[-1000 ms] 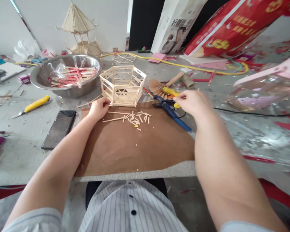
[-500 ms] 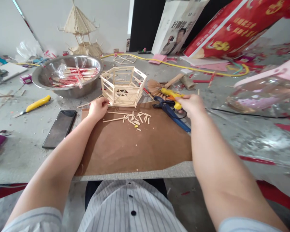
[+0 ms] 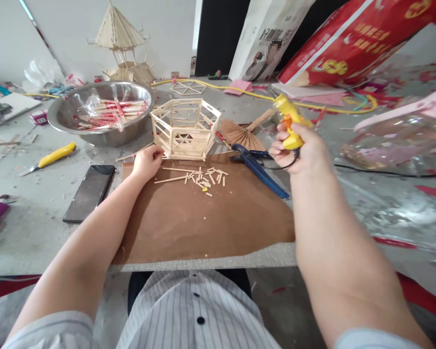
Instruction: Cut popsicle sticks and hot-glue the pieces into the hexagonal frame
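Note:
My right hand (image 3: 300, 145) is closed around a yellow hot glue gun (image 3: 290, 118) with an orange trigger, raised above the table; its black cord hangs below. At the lower left corner of a six-sided frame of thin wooden sticks (image 3: 187, 131), my left hand (image 3: 147, 161) has its fingers curled against the base; the fingertips are partly hidden. Short cut stick pieces (image 3: 205, 179) and two longer sticks lie on a brown sheet (image 3: 203, 228) in front. Blue-handled pliers (image 3: 259, 172) rest at the sheet's right edge, below the glue gun.
A metal bowl (image 3: 101, 138) of red-ended sticks stands left of the frame. Nearby are a yellow craft knife (image 3: 57, 155) and a phone (image 3: 89, 194). Behind are a stick pagoda (image 3: 119, 36), a yellow cord (image 3: 254, 93) and bags. A brown fan (image 3: 241, 134) lies beyond the pliers.
My right hand has lifted the glue gun off the table, up and to the right, tilting its nozzle upward. My left hand and the stick frame have stayed in place.

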A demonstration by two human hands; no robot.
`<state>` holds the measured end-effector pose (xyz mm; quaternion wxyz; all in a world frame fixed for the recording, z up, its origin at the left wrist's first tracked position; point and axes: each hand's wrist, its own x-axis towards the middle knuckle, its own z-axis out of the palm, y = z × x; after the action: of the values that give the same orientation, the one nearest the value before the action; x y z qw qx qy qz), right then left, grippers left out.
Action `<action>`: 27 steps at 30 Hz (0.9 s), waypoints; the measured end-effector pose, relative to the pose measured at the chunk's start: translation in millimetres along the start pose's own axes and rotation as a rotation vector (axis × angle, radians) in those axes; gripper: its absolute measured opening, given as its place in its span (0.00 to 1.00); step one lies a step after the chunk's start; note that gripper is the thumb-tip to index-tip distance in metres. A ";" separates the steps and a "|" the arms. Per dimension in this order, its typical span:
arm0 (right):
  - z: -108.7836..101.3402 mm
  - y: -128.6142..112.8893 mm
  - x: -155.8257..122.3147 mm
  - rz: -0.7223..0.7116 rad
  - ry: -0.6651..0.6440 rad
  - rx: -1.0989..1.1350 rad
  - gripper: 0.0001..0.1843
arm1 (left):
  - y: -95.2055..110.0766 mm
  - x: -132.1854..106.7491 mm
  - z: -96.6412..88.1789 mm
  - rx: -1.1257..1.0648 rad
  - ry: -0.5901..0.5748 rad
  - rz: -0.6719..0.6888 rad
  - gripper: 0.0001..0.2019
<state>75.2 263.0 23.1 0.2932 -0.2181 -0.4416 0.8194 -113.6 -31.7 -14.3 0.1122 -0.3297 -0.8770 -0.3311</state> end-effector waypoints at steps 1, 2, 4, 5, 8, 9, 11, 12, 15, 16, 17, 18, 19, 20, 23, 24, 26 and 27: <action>2.0 -0.3 -2.5 -0.019 -0.084 0.013 0.09 | -0.2 0.2 0.2 -0.005 0.001 -0.007 0.12; 4.8 0.1 -5.5 -0.053 -0.156 0.013 0.08 | -0.4 0.3 0.4 -0.010 0.001 -0.012 0.12; 13.7 2.9 -13.1 -0.152 -0.264 -0.006 0.07 | -0.9 0.5 0.6 -0.022 -0.003 -0.021 0.12; 19.7 5.6 -17.9 -0.204 -0.305 -0.023 0.08 | -1.2 0.7 0.7 -0.031 -0.006 -0.024 0.12; 42.0 18.2 -35.8 -0.357 -0.337 -0.117 0.14 | -3.2 1.2 0.9 -0.070 -0.005 -0.045 0.12; 49.2 23.8 -42.2 -0.367 -0.360 -0.190 0.15 | -4.2 1.5 1.0 -0.084 -0.002 -0.055 0.12; 61.1 36.6 -53.8 -0.321 -0.429 -0.407 0.15 | -6.2 1.9 1.2 -0.106 0.003 -0.074 0.12; 65.2 43.6 -58.2 -0.299 -0.459 -0.517 0.14 | -7.0 2.1 1.3 -0.111 0.003 -0.080 0.12; 70.8 64.7 -64.8 -0.247 -0.579 -0.815 0.12 | -7.4 2.1 1.4 -0.102 -0.006 -0.088 0.13; 71.2 71.0 -65.1 -0.249 -0.599 -0.909 0.11 | -6.9 1.9 1.3 -0.095 -0.011 -0.088 0.13; 71.3 76.5 -64.9 -0.267 -0.603 -0.997 0.11 | -6.2 1.7 1.1 -0.088 -0.015 -0.087 0.13; 71.4 81.0 -64.4 -0.298 -0.597 -1.072 0.12 | -5.4 1.5 1.0 -0.083 -0.018 -0.086 0.13; 71.5 84.5 -63.9 -0.332 -0.588 -1.133 0.12 | -4.5 1.3 0.8 -0.078 -0.018 -0.084 0.13; 71.9 87.0 -63.5 -0.365 -0.581 -1.179 0.13 | -3.7 1.1 0.7 -0.075 -0.019 -0.081 0.13; 73.9 90.2 -63.4 -0.424 -0.583 -1.244 0.15 | -2.3 0.9 0.8 -0.074 -0.019 -0.066 0.13; 74.9 90.5 -63.4 -0.432 -0.588 -1.251 0.15 | -2.2 0.9 0.9 -0.074 -0.020 -0.063 0.13; 76.8 91.3 -63.4 -0.443 -0.587 -1.252 0.15 | -2.2 1.0 1.1 -0.072 -0.020 -0.062 0.13; 77.7 91.8 -63.1 -0.442 -0.583 -1.252 0.16 | -2.2 1.0 1.1 -0.069 -0.020 -0.062 0.13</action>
<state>47.1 133.9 -8.9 0.1426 -0.0235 -0.9220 0.3591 -115.8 -31.7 -15.8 0.0817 -0.3092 -0.8759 -0.3612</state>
